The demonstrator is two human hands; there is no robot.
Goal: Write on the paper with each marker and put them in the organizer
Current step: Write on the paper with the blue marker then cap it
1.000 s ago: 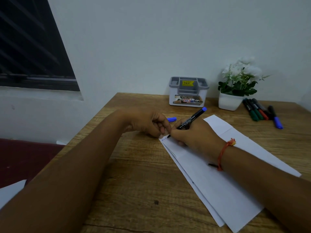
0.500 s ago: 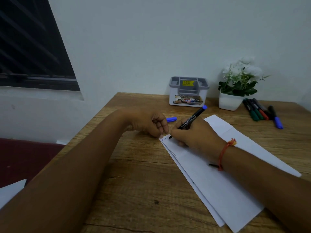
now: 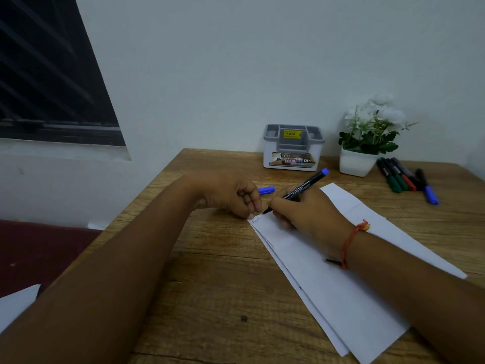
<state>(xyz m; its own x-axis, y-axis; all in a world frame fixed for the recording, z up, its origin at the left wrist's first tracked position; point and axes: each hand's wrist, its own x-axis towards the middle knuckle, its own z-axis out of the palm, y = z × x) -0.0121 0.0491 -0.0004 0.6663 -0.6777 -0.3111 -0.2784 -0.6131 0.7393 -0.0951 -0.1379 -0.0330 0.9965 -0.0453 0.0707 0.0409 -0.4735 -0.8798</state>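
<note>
My right hand (image 3: 307, 216), at the middle of the frame, grips the marker (image 3: 296, 191), fingers curled tight around its black barrel, tip down on the upper left corner of the paper (image 3: 328, 285) beside a few small blue marks. My left hand (image 3: 231, 193), just left of it, is curled around the blue cap (image 3: 266, 190), which pokes out towards the right. The grey organizer (image 3: 292, 147) stands at the table's (image 3: 210, 285) far edge, and the other markers (image 3: 404, 176) lie at the right beside a white flower pot (image 3: 357, 161).
</note>
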